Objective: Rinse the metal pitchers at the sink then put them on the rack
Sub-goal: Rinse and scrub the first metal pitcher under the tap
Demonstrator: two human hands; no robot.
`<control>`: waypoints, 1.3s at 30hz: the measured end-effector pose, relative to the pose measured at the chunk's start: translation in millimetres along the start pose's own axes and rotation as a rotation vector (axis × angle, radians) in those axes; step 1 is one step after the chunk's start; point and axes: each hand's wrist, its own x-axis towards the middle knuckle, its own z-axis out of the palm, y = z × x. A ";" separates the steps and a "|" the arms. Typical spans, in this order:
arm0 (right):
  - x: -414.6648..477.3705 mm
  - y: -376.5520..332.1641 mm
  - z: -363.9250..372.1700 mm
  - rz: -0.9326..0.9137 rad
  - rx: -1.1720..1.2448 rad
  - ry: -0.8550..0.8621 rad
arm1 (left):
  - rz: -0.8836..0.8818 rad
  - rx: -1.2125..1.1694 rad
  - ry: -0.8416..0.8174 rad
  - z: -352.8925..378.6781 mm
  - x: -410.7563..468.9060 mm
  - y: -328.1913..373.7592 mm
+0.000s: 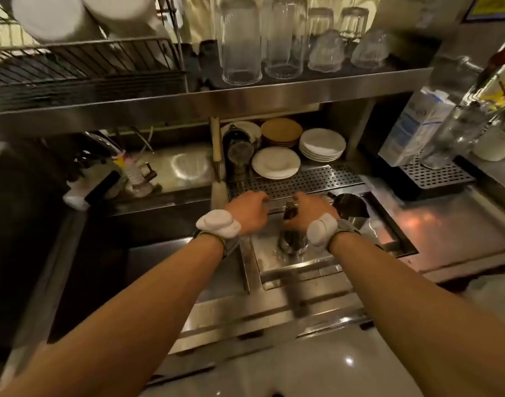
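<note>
A small metal pitcher point(292, 245) stands mouth-down on the recessed steel rinse tray point(270, 253) in the middle of the counter. My right hand point(307, 209) grips it from above, fingers wrapped around its dark handle. A second metal pitcher point(351, 207) sits just to the right, its open mouth facing me. My left hand point(250, 210) rests at the front edge of the perforated drain tray point(308, 179), back of the hand up and fingertips bent over the edge; what they touch is hidden. The wire dish rack point(82, 63) hangs at the upper left.
A sink point(177, 167) with a faucet point(102, 140) lies to the left. Stacked saucers point(275, 163) and a wooden-handled brush point(216, 144) sit behind the drain tray. Upturned glasses point(241, 41) fill the shelf above. A milk carton point(411, 130) stands at the right.
</note>
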 end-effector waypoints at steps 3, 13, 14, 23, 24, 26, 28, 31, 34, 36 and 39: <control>9.3 6.0 7.1 0.039 -0.073 -0.037 | -0.033 0.018 -0.018 5.1 7.5 -8.7; 23.3 -4.5 9.7 -0.040 -0.076 -0.141 | -0.074 -0.031 -0.041 2.6 -1.8 -38.8; 22.4 -15.5 7.0 -0.088 -0.059 -0.137 | -0.089 -0.038 -0.048 -2.5 -8.6 -44.4; 15.8 -130.0 23.5 -0.404 0.047 -0.324 | -0.174 0.024 -0.024 -37.0 -54.8 -101.1; 17.2 -142.3 28.4 -0.418 0.038 -0.349 | -0.209 0.024 -0.032 -39.2 -59.7 -111.7; 20.1 -161.4 39.2 -0.436 0.052 -0.381 | -0.258 0.019 -0.041 -44.0 -65.6 -132.6; 24.9 -175.3 50.6 -0.431 0.072 -0.395 | -0.266 0.013 -0.064 -49.6 -68.7 -152.3; 34.8 -192.2 67.3 -0.403 0.084 -0.428 | -0.261 0.007 -0.120 -56.9 -69.4 -179.8; 45.7 -205.0 81.6 -0.349 0.148 -0.429 | -0.270 -0.018 -0.138 -61.4 -68.1 -205.2; 53.5 -215.6 89.7 -0.322 0.172 -0.416 | -0.264 -0.047 -0.120 -64.9 -66.7 -222.1; 65.7 -232.1 97.7 -0.311 0.188 -0.362 | -0.246 -0.077 -0.103 -77.6 -62.8 -247.8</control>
